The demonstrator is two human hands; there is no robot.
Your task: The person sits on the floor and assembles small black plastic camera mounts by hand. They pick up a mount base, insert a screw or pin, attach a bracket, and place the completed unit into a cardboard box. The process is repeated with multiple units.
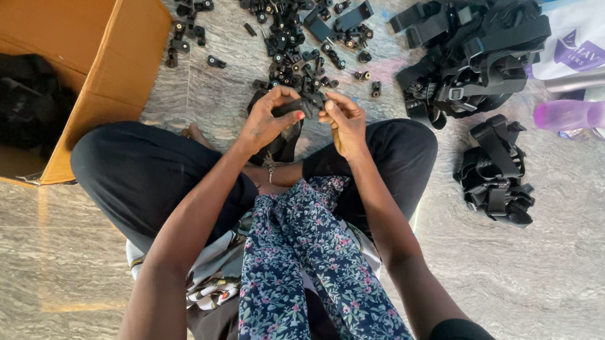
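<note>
While the person sits cross-legged on the floor, both hands meet over the lap on one small part
Left hand: left hand (266, 119) curls shut around the left end of a black plastic part (302, 106), thumb on top
Right hand: right hand (343, 118) pinches the right end of the same part, fingertips pressed together on it
Part position: held above the knees, just in front of the body, between the two hands and touching both
Long axis: runs roughly left to right, from one hand across to the other, tilted slightly
Nearer hand: neither is clearly nearer, since both already grip it; the left covers more of it
Strap: a black strap (282, 147) hangs down below the hands
Loose pieces: small black parts (288, 23) lie scattered on the floor (585, 268) beyond the hands
Assembled heaps: black harness pile (480, 53) lies to the right, well apart
Cardboard box: cardboard box (97, 71) stands to the left, dark items inside
</note>
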